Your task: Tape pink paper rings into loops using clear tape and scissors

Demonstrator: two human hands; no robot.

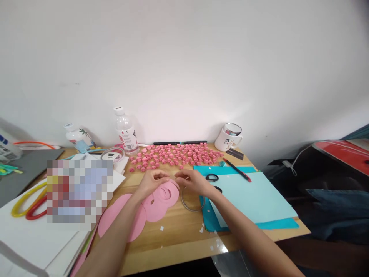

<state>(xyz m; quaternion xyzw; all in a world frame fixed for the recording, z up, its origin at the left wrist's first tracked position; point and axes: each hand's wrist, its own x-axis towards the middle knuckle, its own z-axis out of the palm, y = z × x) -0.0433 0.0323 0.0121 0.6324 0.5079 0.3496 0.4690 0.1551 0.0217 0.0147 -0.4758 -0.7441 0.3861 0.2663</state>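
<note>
My left hand (152, 181) and my right hand (192, 181) meet over the wooden table (173, 238), fingers pinched together around something small and thin that I cannot make out. Below them lie pink paper discs (135, 215), one cut into a spiral (165, 194). A clear tape ring (192, 200) rests just under my right hand. Behind the hands, several small pink rolled paper roses (175, 154) are spread in rows across the table.
Light blue sheets (253, 198) with black scissors (212, 177) and a red pen (238, 170) lie to the right. A white mug (229, 137), two bottles (125, 130), a tape roll (113, 154), white boards and coloured rings (27, 204) stand left and behind.
</note>
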